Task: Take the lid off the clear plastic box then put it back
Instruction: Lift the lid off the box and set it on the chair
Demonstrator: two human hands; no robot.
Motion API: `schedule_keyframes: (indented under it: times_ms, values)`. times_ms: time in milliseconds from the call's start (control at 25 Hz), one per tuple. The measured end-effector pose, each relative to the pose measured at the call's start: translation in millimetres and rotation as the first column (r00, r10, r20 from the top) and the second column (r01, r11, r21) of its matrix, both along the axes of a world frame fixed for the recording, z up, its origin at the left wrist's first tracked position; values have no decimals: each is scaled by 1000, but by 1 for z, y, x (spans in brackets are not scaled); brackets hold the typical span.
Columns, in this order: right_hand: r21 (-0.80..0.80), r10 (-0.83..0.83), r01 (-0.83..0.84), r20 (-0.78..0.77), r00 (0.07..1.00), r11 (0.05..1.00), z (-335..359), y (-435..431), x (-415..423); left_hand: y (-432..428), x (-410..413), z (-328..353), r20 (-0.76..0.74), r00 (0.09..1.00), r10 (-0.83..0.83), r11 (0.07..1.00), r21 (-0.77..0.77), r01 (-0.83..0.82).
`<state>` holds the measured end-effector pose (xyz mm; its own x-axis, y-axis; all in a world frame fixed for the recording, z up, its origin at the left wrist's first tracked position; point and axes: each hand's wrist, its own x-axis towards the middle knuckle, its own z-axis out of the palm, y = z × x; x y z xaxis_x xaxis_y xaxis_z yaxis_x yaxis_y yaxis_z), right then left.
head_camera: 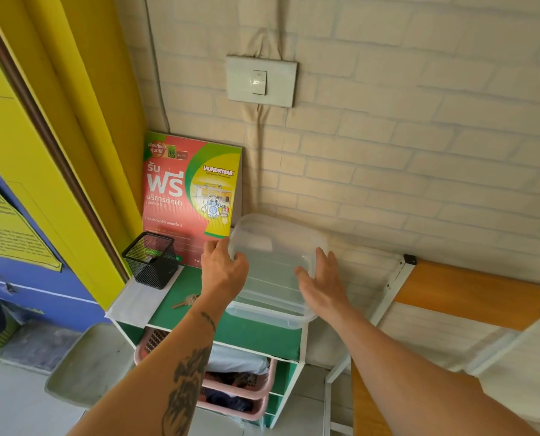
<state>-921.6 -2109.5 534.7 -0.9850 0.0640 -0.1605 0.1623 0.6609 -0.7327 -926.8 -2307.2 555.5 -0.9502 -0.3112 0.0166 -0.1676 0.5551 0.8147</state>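
Observation:
The clear plastic box (262, 313) stands on the green top of a small shelf unit (180, 313) against the brick-pattern wall. Its clear lid (272, 250) is above the box, tilted with the far side higher. My left hand (223, 272) grips the lid's left rim with curled fingers. At the lid's right rim is my right hand (322, 284), thumb on top and straight fingers along the outside. The box looks empty.
A black mesh pen holder (150, 261) and a key (185, 301) are on the shelf top to the left. A red poster (190, 190) leans on the wall behind. Pink baskets (240, 388) fill the shelves below. A white-and-wood frame (470, 294) stands right, a grey stool (89, 363) left.

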Motion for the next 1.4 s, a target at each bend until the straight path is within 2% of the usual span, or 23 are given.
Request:
schedule_keyframes:
  times_ms: [280,400,520,840,1080,1240,1400]
  values:
    - [121,-4,26,-177,984,992,9,21,16,23,24,5,-166,985,-50,997,-72,38]
    - [130,11,19,-231,973,991,10,46,35,49,44,7,-160,987,-33,985,-174,4]
    - [158,33,10,-268,963,987,13,84,55,86,65,8,-97,992,-79,975,-213,57]
    - [115,33,-9,-209,977,993,6,223,132,223,142,4,-37,987,-154,942,-306,136]
    - [178,32,-20,-68,997,984,-21,306,182,308,187,-27,74,975,-208,897,-384,221]
    - [254,14,-28,57,998,967,-58,332,204,336,198,-67,213,939,-269,864,-377,333]
    - [284,-2,-43,154,988,958,-113,347,210,348,195,-135,345,879,-328,839,-321,439]
